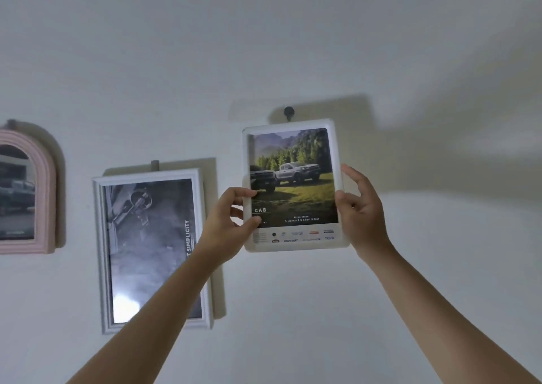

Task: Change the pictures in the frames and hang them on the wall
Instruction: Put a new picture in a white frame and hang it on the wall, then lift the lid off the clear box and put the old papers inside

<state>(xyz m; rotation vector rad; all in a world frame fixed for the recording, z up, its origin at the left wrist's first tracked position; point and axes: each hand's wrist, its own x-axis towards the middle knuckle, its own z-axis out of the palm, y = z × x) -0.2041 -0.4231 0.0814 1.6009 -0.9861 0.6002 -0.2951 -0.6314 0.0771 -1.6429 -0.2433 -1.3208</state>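
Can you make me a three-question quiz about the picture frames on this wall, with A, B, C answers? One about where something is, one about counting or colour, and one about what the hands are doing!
1. Where is the dark hook?
A. Just above the truck frame
B. Below the pink frame
C. On the floor

2. How many frames can you see?
A. One
B. Three
C. Five

3. What is the left hand doing?
A. Hanging loose
B. Pointing at the ceiling
C. Gripping the truck frame's edge

Answers:
1 A: the hook sits on the wall right over that frame's top edge.
2 B: the pink arched frame, the white frame and the truck frame.
3 C: thumb and fingers pinch its left edge, while the right hand holds the right edge.
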